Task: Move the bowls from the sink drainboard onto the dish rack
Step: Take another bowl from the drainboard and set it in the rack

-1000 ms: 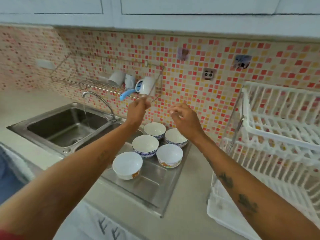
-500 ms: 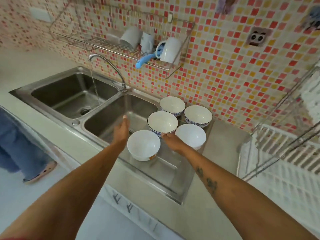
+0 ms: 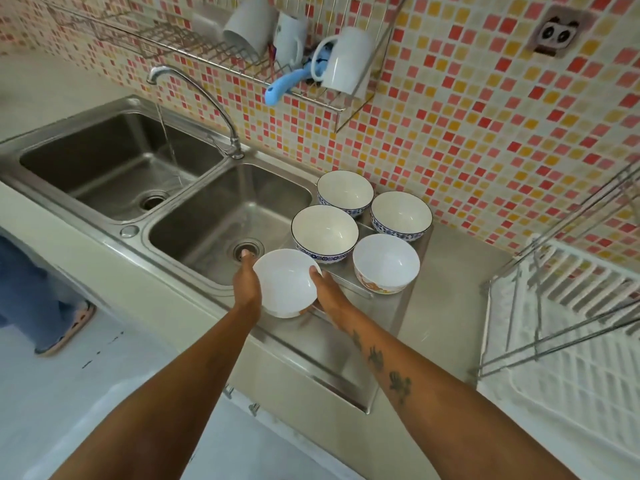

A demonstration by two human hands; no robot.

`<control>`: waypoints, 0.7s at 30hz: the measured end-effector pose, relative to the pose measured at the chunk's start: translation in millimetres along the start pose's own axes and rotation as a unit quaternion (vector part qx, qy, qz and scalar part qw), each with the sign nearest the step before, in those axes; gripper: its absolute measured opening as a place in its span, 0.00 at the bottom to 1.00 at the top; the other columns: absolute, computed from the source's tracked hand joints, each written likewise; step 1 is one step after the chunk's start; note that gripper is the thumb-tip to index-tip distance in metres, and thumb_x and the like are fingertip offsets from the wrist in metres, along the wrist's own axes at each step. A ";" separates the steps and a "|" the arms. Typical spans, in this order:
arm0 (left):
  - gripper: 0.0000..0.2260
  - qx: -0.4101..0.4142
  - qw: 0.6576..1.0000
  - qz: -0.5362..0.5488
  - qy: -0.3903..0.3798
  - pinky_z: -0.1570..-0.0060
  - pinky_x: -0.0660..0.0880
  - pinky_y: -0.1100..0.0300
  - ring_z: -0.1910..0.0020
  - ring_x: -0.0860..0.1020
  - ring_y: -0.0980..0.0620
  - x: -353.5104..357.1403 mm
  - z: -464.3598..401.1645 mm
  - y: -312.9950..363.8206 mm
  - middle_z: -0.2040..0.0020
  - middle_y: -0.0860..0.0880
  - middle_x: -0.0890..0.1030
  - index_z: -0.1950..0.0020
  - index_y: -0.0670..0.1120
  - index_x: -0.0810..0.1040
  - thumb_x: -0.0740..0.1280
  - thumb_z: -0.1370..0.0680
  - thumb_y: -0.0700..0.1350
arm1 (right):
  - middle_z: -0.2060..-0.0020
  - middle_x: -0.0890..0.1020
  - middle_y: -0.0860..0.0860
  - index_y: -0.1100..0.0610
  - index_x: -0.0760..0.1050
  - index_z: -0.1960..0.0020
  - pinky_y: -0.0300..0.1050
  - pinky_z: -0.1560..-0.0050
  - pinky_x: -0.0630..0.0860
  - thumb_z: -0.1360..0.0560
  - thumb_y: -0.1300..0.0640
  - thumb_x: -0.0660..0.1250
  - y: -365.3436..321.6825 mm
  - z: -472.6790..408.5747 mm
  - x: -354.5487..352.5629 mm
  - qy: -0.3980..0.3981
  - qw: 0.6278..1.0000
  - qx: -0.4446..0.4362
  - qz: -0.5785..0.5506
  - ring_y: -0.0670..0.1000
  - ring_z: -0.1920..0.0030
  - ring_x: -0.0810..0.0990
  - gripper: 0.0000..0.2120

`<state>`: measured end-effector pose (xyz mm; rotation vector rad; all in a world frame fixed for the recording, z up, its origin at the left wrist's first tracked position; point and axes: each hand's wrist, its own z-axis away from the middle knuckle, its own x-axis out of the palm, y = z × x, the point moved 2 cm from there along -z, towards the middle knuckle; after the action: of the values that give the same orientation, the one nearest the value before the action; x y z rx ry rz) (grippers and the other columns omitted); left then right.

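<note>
Grip: left hand [image 3: 246, 285] and right hand [image 3: 327, 293] clasp the near bowl [image 3: 285, 283] between them, one on each side, fingers curled against its wall, thumbs at the rim.
Near bowl: plain white inside, round, tilted a little toward the camera; its outside is mostly hidden by the hands. It sits at the front edge of the drainboard [image 3: 346, 348], just beside the right basin [image 3: 221, 216]; whether it has left the steel cannot be told.
Other bowls: four stand upright on the drainboard behind it, close together. The orange bowl [image 3: 385, 264] is white with an orange pattern low on its side. The middle bowl [image 3: 325, 233], back bowl [image 3: 345, 192] and right bowl [image 3: 401, 215] have dark rims and blue patterned bands.
Rack: white dish rack [image 3: 568, 358] with a metal frame, well to the right on the counter, no bowls visible in it.
Sink: the tap [image 3: 197, 95] runs a thin stream into the left basin [image 3: 114, 161].
Wall: mugs [image 3: 346, 60] hang tipped in a wire shelf on the mosaic tiles.
</note>
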<state>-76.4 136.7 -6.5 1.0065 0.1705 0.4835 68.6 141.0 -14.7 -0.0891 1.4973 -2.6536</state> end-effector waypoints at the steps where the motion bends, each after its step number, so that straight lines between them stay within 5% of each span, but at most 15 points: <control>1: 0.26 -0.002 1.000 0.006 0.001 0.39 0.75 0.46 0.47 0.78 0.41 1.0 -0.5 -0.8 0.45 0.43 0.80 0.37 0.44 0.77 0.51 0.19 0.62 | 0.34 0.72 0.57 0.56 0.62 0.28 0.43 0.63 0.78 0.18 0.47 0.53 2.3 -2.4 -1.5 -0.005 1.000 0.008 -0.006 0.53 0.44 0.75 0.22; 8: 0.22 -0.002 0.999 0.033 0.009 0.40 0.75 0.46 0.48 0.79 0.40 1.2 8.5 -5.4 0.43 0.41 0.81 0.43 0.47 0.78 0.51 0.18 0.61 | 0.37 0.74 0.55 0.55 0.63 0.29 0.44 0.62 0.77 0.19 0.46 0.53 4.9 2.6 -7.0 -0.006 0.999 0.015 -0.030 0.53 0.46 0.76 0.21; 11: 0.22 -0.003 0.998 0.055 0.022 0.38 0.75 0.43 0.44 0.79 0.38 -1.3 12.0 -4.1 0.41 0.40 0.81 0.43 0.47 0.78 0.53 0.19 0.60 | 0.34 0.74 0.55 0.53 0.65 0.30 0.50 0.47 0.80 0.22 0.42 0.55 4.7 4.8 -2.4 0.007 1.000 0.004 -0.001 0.53 0.40 0.76 0.25; 14: 0.22 0.001 0.996 0.088 0.019 0.38 0.75 0.42 0.41 0.79 0.38 4.2 28.8 3.9 0.40 0.41 0.81 0.43 0.47 0.79 0.54 0.20 0.61 | 0.32 0.73 0.52 0.50 0.65 0.29 0.57 0.32 0.71 0.22 0.42 0.56 -6.5 15.8 -9.0 0.035 0.998 -0.045 0.006 0.54 0.34 0.73 0.24; 21: 0.14 0.075 0.988 0.128 -0.042 0.51 0.79 0.52 0.48 0.79 0.45 48.5 104.3 62.1 0.46 0.48 0.81 0.45 0.51 0.78 0.56 0.20 0.55 | 0.34 0.72 0.52 0.49 0.61 0.28 0.60 0.35 0.73 0.20 0.44 0.54 -81.8 87.4 -42.2 0.107 0.980 -0.169 -0.021 0.54 0.37 0.73 0.22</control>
<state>-15.8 106.4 105.4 1.2011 0.0007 0.6675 114.7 113.3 100.3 0.1461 2.0251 -2.4757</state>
